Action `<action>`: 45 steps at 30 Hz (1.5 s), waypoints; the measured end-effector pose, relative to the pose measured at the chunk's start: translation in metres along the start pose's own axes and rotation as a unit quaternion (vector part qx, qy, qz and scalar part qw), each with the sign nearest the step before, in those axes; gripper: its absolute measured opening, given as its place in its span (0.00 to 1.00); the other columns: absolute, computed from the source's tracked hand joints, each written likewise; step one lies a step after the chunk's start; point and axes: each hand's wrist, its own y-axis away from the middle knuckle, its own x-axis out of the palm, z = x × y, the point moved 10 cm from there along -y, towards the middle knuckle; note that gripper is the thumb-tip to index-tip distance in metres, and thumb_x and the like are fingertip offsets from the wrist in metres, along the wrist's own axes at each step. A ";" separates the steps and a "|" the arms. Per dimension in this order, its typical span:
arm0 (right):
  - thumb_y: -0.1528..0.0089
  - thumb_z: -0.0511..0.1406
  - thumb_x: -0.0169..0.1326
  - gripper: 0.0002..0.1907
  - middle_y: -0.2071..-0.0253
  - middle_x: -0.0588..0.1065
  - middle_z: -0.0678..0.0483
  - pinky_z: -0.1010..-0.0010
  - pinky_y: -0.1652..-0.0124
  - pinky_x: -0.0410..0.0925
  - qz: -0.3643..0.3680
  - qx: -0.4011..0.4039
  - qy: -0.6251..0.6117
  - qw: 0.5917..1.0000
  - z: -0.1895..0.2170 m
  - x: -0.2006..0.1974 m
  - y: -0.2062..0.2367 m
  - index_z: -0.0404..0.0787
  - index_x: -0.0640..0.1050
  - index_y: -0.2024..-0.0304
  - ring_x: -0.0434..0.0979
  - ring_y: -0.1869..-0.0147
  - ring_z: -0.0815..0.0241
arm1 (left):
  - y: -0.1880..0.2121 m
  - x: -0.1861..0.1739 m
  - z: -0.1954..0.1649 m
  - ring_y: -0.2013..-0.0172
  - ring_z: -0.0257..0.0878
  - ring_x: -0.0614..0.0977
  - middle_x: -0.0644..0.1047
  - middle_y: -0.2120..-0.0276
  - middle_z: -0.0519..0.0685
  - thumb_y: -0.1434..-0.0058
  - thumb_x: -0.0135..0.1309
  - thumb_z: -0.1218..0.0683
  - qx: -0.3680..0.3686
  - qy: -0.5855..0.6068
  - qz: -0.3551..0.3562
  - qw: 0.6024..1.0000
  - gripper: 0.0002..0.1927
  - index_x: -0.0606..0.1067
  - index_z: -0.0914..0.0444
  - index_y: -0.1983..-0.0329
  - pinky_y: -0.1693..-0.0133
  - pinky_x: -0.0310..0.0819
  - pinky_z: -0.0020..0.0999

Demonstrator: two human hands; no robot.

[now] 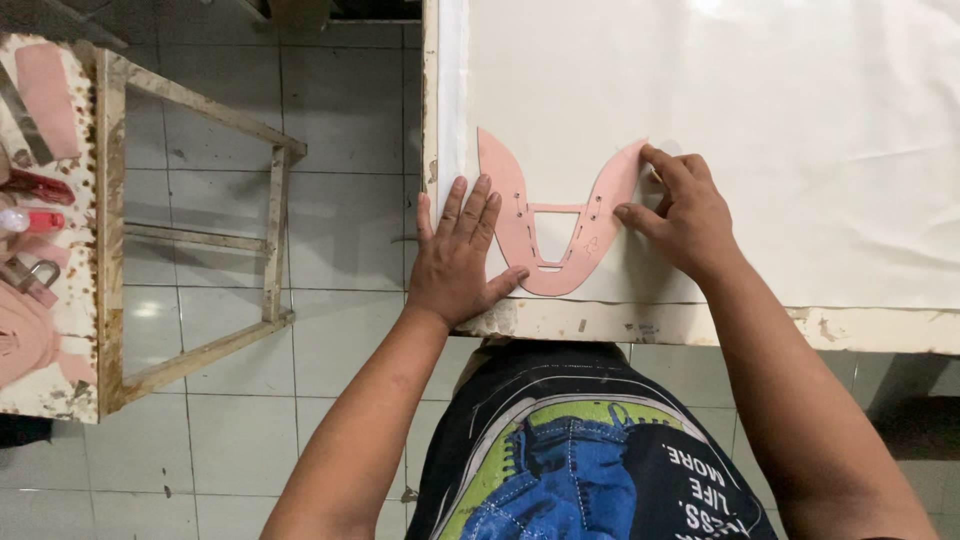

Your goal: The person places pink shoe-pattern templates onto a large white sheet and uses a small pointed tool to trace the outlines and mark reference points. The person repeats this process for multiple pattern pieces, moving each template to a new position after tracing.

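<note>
While the left hand (455, 255) lies flat, fingers spread, pinning the pink template (555, 215) to the white sheet (800, 150) on the bench (700, 325), the right hand (685, 215) pinches something small at its tip; tracing seems barely begun.

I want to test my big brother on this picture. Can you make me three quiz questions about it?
1. True or false: the left hand lies flat, pressing on the pink U-shaped template.
2. What is the template lying on? A) white sheet B) tiled floor C) wooden rack
3. Which hand touches the upper right tip of the template?

Key: 1 true. 2 A. 3 the right hand, with its fingertips on that tip.
</note>
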 end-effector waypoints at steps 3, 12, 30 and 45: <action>0.45 0.42 0.68 0.41 0.44 0.70 0.50 0.63 0.55 0.72 0.000 0.002 -0.003 1.000 0.000 -0.001 0.001 0.47 0.70 0.30 0.77 0.58 0.58 | 0.001 -0.001 0.000 0.23 0.48 0.43 0.49 0.23 0.52 0.42 0.51 0.25 0.002 0.001 -0.008 1.000 0.53 0.56 0.61 0.23 0.29 0.27 0.65; 0.45 0.43 0.68 0.41 0.44 0.70 0.50 0.63 0.55 0.73 -0.003 -0.002 -0.002 1.000 0.002 -0.001 0.000 0.46 0.70 0.31 0.77 0.57 0.58 | 0.001 0.003 0.002 0.23 0.47 0.42 0.46 0.22 0.53 0.41 0.50 0.25 0.001 0.002 -0.011 1.000 0.53 0.54 0.60 0.23 0.29 0.28 0.66; 0.45 0.43 0.69 0.42 0.44 0.69 0.50 0.62 0.54 0.72 0.003 0.008 -0.001 1.000 0.000 0.002 0.000 0.47 0.69 0.30 0.76 0.57 0.57 | 0.000 -0.001 -0.003 0.23 0.49 0.42 0.47 0.22 0.52 0.39 0.49 0.27 0.007 -0.003 -0.005 1.000 0.46 0.60 0.54 0.24 0.30 0.28 0.68; 0.44 0.43 0.68 0.41 0.41 0.69 0.50 0.62 0.53 0.73 0.007 0.014 0.003 1.000 0.000 0.001 0.001 0.47 0.68 0.30 0.77 0.55 0.56 | 0.000 -0.001 -0.003 0.24 0.48 0.42 0.48 0.23 0.51 0.39 0.47 0.25 0.000 -0.002 0.010 1.000 0.46 0.59 0.52 0.24 0.30 0.28 0.67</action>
